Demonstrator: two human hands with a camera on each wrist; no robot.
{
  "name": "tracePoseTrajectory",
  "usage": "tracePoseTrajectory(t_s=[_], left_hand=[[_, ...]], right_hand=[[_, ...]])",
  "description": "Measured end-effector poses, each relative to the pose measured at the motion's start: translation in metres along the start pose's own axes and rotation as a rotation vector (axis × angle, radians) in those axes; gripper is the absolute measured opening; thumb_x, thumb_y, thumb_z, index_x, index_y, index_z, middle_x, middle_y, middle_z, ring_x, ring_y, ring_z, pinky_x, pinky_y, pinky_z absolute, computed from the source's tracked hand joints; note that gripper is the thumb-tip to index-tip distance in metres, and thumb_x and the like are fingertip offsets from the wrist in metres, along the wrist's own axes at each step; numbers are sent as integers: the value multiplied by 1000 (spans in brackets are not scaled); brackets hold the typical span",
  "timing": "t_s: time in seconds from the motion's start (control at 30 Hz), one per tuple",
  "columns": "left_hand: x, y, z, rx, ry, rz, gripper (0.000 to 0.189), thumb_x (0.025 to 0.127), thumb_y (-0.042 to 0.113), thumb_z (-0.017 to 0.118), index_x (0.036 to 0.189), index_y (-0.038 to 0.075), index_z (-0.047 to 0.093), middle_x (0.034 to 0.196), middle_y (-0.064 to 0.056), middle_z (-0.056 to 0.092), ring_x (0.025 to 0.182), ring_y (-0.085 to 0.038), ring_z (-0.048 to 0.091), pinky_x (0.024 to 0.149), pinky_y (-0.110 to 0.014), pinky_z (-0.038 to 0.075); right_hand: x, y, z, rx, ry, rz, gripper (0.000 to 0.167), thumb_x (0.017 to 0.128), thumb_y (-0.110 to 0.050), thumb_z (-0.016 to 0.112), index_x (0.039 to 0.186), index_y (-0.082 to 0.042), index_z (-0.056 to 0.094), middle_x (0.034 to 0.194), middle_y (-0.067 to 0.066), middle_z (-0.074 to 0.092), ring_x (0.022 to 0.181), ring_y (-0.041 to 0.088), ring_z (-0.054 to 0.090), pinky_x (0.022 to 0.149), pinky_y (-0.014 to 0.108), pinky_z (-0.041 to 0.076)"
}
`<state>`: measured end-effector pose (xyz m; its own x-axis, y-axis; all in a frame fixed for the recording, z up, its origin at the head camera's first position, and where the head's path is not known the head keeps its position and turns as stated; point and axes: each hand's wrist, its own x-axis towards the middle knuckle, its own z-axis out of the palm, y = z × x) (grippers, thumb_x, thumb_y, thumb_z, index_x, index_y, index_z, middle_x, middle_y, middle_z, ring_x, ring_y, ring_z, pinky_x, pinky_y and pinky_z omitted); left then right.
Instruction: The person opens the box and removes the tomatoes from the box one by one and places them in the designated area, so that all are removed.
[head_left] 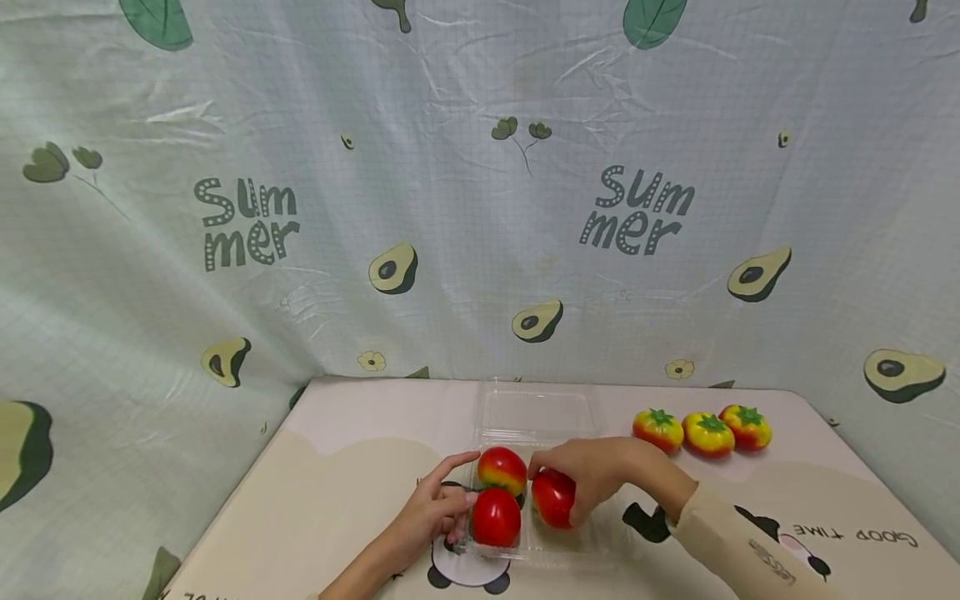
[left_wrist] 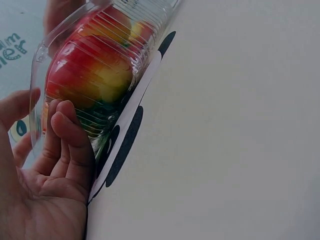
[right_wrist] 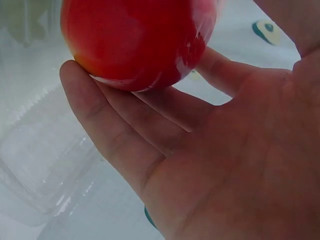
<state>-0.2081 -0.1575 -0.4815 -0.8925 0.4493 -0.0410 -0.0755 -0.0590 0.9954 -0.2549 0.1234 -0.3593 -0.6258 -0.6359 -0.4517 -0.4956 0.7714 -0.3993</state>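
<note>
A clear plastic clamshell box (head_left: pixel 536 554) lies on the table with its lid (head_left: pixel 536 412) folded back. Two red toy tomatoes with yellow ends, a far one (head_left: pixel 502 468) and a near one (head_left: pixel 496 517), sit in its left half. My left hand (head_left: pixel 431 507) holds the box's left edge; in the left wrist view its fingers (left_wrist: pixel 70 145) are bent against the ribbed wall. With my right hand (head_left: pixel 596 475) I grip a third toy tomato (head_left: pixel 553 498) over the box's right half. The right wrist view shows this tomato's glossy red side (right_wrist: pixel 135 40) against the fingers.
Several more toy tomatoes (head_left: pixel 708 435), yellow and red with green tops, stand in a row to the right of the box. A printed curtain (head_left: pixel 465 208) hangs behind the table. The table cover (head_left: pixel 360 467) bears panda drawings and lettering.
</note>
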Motion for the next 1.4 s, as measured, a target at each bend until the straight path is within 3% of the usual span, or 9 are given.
tracePoseTrajectory(t_s=[0.53, 0.73, 1.03, 1.4], left_hand=[[1, -2, 0, 0, -4, 13, 67, 102, 18, 59, 161, 13, 29, 67, 7, 57, 58, -8, 53, 57, -19, 47], [0, 0, 0, -4, -2, 5, 67, 102, 17, 59, 161, 12, 28, 67, 7, 57, 58, -8, 53, 57, -20, 47], [0, 1, 0, -8, 1, 0, 68, 102, 18, 59, 161, 12, 28, 68, 6, 57, 58, -9, 53, 57, -20, 48], [-1, 1, 0, -17, -8, 1, 68, 102, 20, 60, 161, 12, 28, 68, 7, 57, 58, -8, 53, 58, -20, 48]], right_hand=[[-33, 11, -10, 152, 218, -192, 69, 76, -12, 88, 135, -20, 53, 127, -4, 61, 119, 21, 56, 91, 37, 60], [-48, 14, -13, 220, 282, -186, 73, 76, -18, 89, 138, -20, 51, 129, 0, 61, 119, 24, 57, 91, 39, 61], [-63, 28, -10, 210, 377, -219, 74, 79, -30, 88, 140, -18, 47, 131, 2, 61, 113, 19, 60, 87, 22, 57], [-78, 47, 0, 251, 478, -202, 79, 79, -33, 88, 142, -15, 44, 138, 7, 58, 119, 25, 59, 89, 19, 55]])
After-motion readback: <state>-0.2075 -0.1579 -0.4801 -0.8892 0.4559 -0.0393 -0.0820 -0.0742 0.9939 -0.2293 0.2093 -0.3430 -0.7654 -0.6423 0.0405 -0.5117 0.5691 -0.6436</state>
